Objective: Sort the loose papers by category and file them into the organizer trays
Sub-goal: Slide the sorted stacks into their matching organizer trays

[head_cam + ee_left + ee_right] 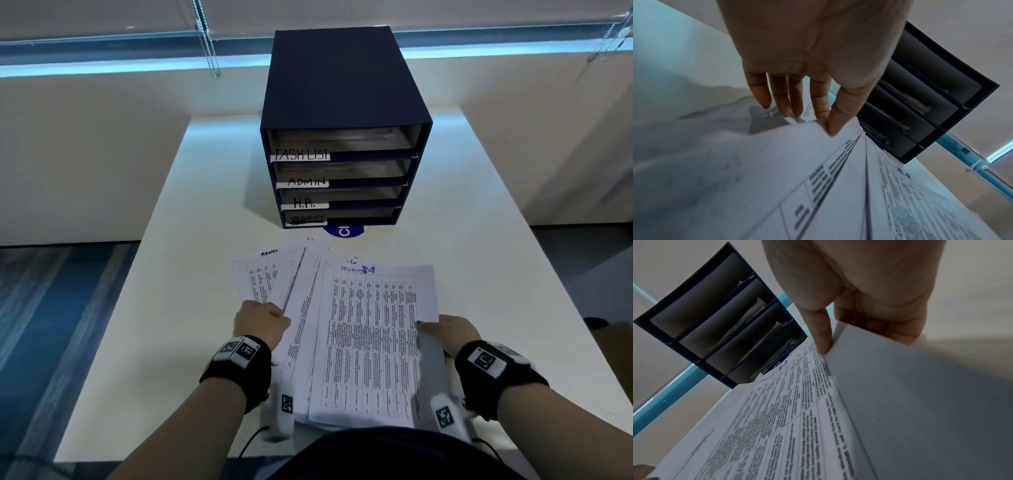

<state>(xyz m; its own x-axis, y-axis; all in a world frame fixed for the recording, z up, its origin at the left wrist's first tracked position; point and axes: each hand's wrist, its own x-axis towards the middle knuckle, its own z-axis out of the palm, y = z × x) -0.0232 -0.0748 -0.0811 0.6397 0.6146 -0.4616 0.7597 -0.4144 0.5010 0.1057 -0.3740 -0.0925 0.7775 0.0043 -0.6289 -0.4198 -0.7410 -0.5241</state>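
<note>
— What are your hands doing right now?

— Your left hand is pinching the left side of the fanned papers; in the left wrist view its thumb is lying on top of a sheet and its fingers are curling underneath. Your right hand is gripping the right edge of the same bundle, thumb pressing on the printed top sheet, the other fingers tucked behind the sheets.

— Where are the papers sitting?

— They are lying spread in a loose fan at the near edge of the white counter, right in front of you, with their near ends reaching your body. The top sheet is carrying a handwritten "SECURITY" heading over a printed table. A sheet fanning out to the left is showing "ADMIN" at its top.

— And the organizer?

— The dark organizer is standing toward the far edge of the counter, centred, its open front facing you. Its four trays are labelled, top to bottom, TASK LIST, ADMIN, H.R. and SECURITY. Papers are already lying inside the trays. A blue round sticker is peeking out from under its front edge, between it and the fan.
</note>
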